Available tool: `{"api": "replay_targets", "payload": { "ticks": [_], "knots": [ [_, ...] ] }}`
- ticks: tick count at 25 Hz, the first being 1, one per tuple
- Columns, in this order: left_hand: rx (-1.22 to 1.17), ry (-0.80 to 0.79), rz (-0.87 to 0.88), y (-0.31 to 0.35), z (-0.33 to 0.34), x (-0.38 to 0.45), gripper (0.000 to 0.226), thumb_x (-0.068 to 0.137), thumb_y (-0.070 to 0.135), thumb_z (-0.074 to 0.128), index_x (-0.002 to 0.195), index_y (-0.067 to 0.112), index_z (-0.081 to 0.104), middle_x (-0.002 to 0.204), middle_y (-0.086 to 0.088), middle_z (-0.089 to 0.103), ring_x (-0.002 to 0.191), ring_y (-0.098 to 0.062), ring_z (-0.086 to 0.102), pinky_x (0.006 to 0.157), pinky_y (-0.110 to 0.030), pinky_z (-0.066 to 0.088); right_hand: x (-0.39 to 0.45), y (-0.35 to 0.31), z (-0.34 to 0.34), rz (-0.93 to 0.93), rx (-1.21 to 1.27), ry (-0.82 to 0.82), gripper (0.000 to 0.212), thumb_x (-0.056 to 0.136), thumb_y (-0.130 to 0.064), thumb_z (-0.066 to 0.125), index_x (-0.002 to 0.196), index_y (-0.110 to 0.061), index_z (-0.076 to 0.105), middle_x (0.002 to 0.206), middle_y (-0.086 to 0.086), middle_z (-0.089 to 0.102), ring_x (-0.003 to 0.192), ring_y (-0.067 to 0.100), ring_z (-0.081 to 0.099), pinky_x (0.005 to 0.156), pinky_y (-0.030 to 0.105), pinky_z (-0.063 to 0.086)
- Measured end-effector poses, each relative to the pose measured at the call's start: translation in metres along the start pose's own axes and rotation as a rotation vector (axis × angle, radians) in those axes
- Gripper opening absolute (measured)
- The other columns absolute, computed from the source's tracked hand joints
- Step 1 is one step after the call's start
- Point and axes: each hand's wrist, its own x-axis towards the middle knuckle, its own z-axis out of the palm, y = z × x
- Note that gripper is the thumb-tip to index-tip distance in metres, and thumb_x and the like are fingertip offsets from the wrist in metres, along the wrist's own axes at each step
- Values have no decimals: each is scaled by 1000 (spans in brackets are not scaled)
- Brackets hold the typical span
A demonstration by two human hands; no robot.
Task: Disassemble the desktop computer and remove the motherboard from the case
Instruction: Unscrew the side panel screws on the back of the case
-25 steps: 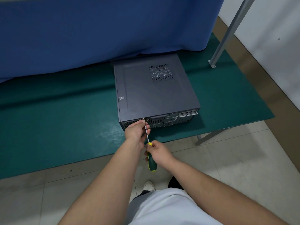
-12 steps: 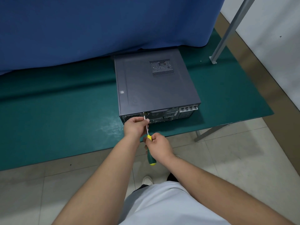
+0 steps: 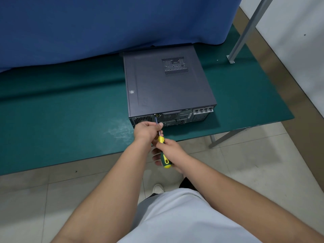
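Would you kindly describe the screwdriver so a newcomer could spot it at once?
Find the grey computer case on the green table. At its near face, two hands meet; the screwdriver runs between them, the only thing with a yellow-and-green handle.

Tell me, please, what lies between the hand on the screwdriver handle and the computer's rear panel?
In the head view, the left hand, pinching the screwdriver shaft before the computer case.

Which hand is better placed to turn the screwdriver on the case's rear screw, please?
Right, probably: the right hand grips the screwdriver handle, while the left hand only pinches its shaft near the case.
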Motion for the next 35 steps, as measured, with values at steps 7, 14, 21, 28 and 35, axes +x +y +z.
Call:
{"api": "replay_targets", "payload": {
  "ticks": [7,14,21,28,35],
  "knots": [
    [-148,-111,-31,3,0,-6,5,99,-4,57,98,-5,63,84,-21,70,58,-23,70,60,-33,64,-15,-3,-8,176,382,-134,32,106,-30,44,112,-2,59,75,11,64,62,20,59,56,29,55],
    [25,-124,-39,-1,-5,-1,17,88,21,80,89,12,66,77,-7,73,62,-17,68,56,-29,53,-10,0,-3,34,259,-50,11,102,-10,60,106,-3,53,72,12,64,61,22,65,57,35,60],
    [-21,-135,-43,-3,-6,4,10,90,11,77,86,6,69,74,-11,73,62,-17,72,61,-30,60,-12,-1,-9,59,269,-91,22,100,-21,65,112,-7,54,76,11,65,64,21,65,59,33,60],
    [-91,-289,-75,-2,-12,1,18,103,8,52,112,0,66,97,-12,79,86,-21,78,60,-30,59,-16,-3,-11,187,348,-150,33,105,-34,50,115,-4,61,77,7,63,65,19,61,63,30,55],
    [16,-177,-46,-4,-11,2,18,89,18,80,87,7,66,73,-11,69,54,-19,67,43,-25,46,-15,-1,-7,127,337,-141,28,103,-30,58,113,-4,58,78,11,64,64,21,62,61,33,58]
  ]
}}
